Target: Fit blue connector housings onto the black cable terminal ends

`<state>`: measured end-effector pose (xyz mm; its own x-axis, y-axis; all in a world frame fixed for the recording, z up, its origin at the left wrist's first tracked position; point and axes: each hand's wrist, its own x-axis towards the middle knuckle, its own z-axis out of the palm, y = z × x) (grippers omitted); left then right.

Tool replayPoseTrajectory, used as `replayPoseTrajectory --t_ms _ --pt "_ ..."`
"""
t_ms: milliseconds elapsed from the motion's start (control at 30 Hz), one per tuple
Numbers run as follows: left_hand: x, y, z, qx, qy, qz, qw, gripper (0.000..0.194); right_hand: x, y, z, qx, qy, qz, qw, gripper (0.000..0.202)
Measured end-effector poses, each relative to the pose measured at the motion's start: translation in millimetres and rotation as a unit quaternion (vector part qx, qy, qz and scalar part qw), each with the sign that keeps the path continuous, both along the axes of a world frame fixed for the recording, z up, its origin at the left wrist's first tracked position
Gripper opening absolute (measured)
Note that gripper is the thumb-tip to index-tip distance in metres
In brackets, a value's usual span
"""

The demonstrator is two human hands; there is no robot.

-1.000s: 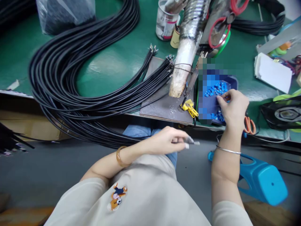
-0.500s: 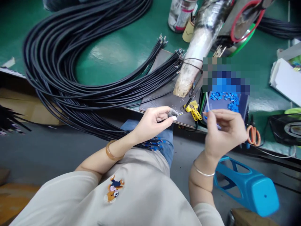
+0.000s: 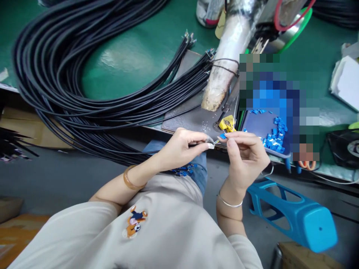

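Note:
My left hand (image 3: pixel 192 144) pinches the end of a black cable, with thin coloured wires (image 3: pixel 216 142) poking out past thumb and forefinger. Facing it, my right hand (image 3: pixel 246 151) grips a small blue connector (image 3: pixel 223 136) between its fingertips, close to those wires; whether the two touch I cannot tell. A thin pale strand (image 3: pixel 235 116) runs down towards the right fingertips. Just behind the hands sits a yellow clip-like piece (image 3: pixel 227 123). A shallow tray (image 3: pixel 256 129) to the right holds many loose blue connectors (image 3: pixel 276 136).
A large bundle of black cables (image 3: pixel 47 67) curves across the green table (image 3: pixel 117 63). Cable ends with blue connectors (image 3: pixel 183 170) lie over my lap. A plastic-wrapped tube (image 3: pixel 221 74) slants over the brown board (image 3: pixel 182 117). A blue stool (image 3: pixel 316 228) lies at right.
My right hand has moved left from beside the tray to the cable end, and a blue connector now shows in its fingertips. My left hand still holds the cable.

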<state>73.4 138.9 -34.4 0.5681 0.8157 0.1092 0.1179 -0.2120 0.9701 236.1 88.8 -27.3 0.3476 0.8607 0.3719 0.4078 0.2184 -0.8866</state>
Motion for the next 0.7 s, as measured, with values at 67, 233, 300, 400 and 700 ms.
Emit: replayPoseTrajectory --t_ms 67,233,300,400,700 --pt "-2 1 0.4 0.029 0.002 -0.035 0.999 0.028 4 1 -0.4 -0.013 0.032 0.025 0.999 0.009" --pt "1 -3 -5.0 0.124 0.015 -0.033 0.992 0.015 11 2 -4.3 -0.037 0.083 0.07 0.993 0.009" --pt "4 -9 -7.8 0.183 0.039 0.026 0.982 0.009 11 1 -5.6 -0.027 0.088 0.062 0.994 0.008" --pt "6 -20 -0.9 0.325 0.095 0.106 0.935 0.007 10 1 -5.9 0.023 0.099 0.027 0.994 0.007" --pt "-8 -20 53.9 0.363 0.126 -0.272 0.882 0.019 9 -2 -0.8 0.118 0.04 -0.056 0.991 0.007"
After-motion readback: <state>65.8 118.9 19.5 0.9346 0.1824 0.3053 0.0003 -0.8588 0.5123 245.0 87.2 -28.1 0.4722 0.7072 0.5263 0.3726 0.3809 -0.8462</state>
